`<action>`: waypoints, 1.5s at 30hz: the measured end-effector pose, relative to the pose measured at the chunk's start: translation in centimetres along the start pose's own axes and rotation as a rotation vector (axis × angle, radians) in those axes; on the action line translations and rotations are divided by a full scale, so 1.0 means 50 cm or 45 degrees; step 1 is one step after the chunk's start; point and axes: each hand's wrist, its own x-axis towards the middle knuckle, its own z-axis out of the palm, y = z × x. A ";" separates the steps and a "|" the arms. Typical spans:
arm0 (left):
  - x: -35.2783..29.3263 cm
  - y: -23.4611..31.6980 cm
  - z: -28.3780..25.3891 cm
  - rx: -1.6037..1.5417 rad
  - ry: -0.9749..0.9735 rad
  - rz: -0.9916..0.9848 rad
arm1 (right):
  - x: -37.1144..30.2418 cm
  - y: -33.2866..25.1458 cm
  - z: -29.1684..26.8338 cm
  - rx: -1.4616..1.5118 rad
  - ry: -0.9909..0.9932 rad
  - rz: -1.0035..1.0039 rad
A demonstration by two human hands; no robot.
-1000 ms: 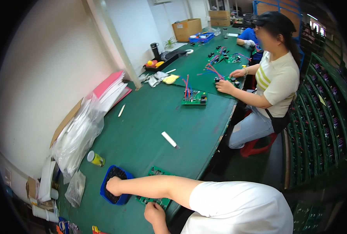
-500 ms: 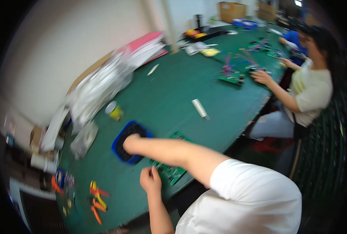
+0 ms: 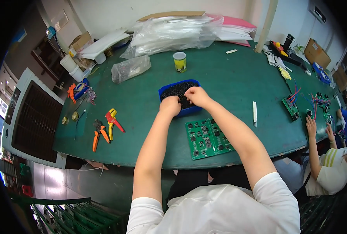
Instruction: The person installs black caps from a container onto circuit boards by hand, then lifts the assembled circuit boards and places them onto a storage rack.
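A blue bin (image 3: 189,111) full of small black parts (image 3: 180,86) stands on the green table in front of me. My left hand (image 3: 170,106) reaches over its near left side, with curled fingers at the parts. At the right side of the bin, my right hand (image 3: 198,96) has its fingertips pinched together just over the heap. Whatever either hand grips is too small or too hidden to name. Close by, partly under my right forearm, lies a green circuit board panel (image 3: 203,140) with black components and digit displays.
Behind the bin stands a yellow-green can (image 3: 179,62). Orange-handled pliers (image 3: 99,134) and a red-and-yellow tool (image 3: 113,123) lie left. A white strip (image 3: 255,114) lies right. Plastic-wrapped sheets (image 3: 173,33) line the wall. A co-worker (image 3: 329,163) sits right beside wired boards (image 3: 290,107).
My view has swung round to face the bin squarely. My left hand has gone from beside the circuit board into the bin, and my right hand has risen to the top of the parts.
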 end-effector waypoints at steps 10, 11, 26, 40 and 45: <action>0.066 -0.013 0.027 0.146 -0.080 -0.096 | -0.275 -0.022 -0.036 -0.318 -0.254 -0.191; 0.058 -0.010 0.024 0.135 -0.093 -0.108 | -0.295 -0.013 -0.032 -0.485 -0.282 -0.350; -0.179 0.027 0.031 -1.019 0.381 0.157 | -0.367 -0.002 0.031 -1.034 -0.265 -0.543; -0.400 0.073 0.080 -1.771 0.111 -0.036 | -0.372 -0.009 0.053 -1.054 -0.178 -0.316; -0.418 0.081 0.111 -1.461 0.239 0.209 | -0.384 -0.002 0.070 -1.175 -0.130 -0.425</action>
